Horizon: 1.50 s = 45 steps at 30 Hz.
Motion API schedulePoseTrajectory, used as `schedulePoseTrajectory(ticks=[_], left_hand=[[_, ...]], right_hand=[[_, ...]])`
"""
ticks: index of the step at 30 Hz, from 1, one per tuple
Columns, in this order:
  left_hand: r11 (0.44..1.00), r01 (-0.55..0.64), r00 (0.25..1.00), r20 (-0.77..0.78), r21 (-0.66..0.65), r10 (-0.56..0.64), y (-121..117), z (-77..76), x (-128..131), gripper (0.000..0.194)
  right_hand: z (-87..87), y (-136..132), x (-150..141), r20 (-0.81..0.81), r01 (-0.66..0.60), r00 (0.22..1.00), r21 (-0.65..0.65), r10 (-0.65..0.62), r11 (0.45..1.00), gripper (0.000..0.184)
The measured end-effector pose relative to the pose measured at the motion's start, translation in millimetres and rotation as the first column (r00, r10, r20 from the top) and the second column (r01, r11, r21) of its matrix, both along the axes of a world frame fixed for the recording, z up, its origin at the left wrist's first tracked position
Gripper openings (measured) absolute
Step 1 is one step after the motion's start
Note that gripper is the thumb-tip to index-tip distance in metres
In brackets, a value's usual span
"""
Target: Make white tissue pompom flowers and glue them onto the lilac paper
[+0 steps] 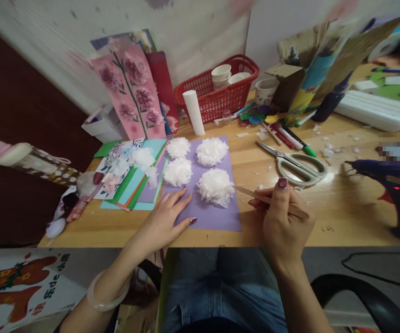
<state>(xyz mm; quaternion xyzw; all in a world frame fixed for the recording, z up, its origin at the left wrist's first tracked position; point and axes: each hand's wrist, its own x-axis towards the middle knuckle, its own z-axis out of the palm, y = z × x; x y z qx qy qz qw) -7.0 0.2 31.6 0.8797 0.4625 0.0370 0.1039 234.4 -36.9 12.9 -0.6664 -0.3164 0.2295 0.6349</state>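
A purple paper sheet (pixel 217 221) lies at the table's front edge. White ruffled paper flowers (pixel 215 186), several of them, rest on it and along its left side. My left hand (pixel 172 213) lies on the sheet's lower left, fingers spread, below the lower left flower. Between the thumb and fingers of my right hand (pixel 288 219) is a flat wooden craft stick (pixel 255 194). Its tip points left and reaches the right edge of the nearest flower; whether it touches the petals I cannot tell.
Scissors (pixel 297 165) lie right of the sheet, and a dark blue glue gun (pixel 394 185) is at the far right. Coloured papers (pixel 133 185) are stacked on the left. Behind stand a white paper roll (pixel 193 112), a red basket (pixel 213 99) and a pink flower picture (pixel 130 92).
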Motion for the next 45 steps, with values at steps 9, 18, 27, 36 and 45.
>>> schedulePoseTrajectory(ticks=[9,18,27,36,45], left_hand=[[0.997,-0.005,0.998,0.058,-0.079,0.010,8,13.8,-6,0.044],[0.905,-0.426,0.865,0.296,0.004,0.406,24,34.9,-45,0.028],[0.993,-0.116,0.950,0.294,0.012,0.108,8,6.9,-28,0.025],[0.977,0.107,0.950,0.272,0.183,-0.155,3,-18.3,-17,0.031],[0.973,0.121,0.946,0.274,0.198,-0.174,2,-19.2,-19,0.032]], right_hand=[[4.0,0,4,-0.151,0.056,0.987,0.028,-0.051,0.998,0.057],[9.7,-5,1,-0.196,0.174,0.969,0.105,-0.151,0.979,0.054],[-2.9,-6,2,-0.039,-0.041,0.998,0.008,0.042,0.999,0.051],[-3.7,-3,2,0.329,-0.233,0.924,0.084,0.194,0.969,0.041],[-7.9,-8,2,0.421,-0.350,0.861,0.083,0.286,0.933,0.037]])
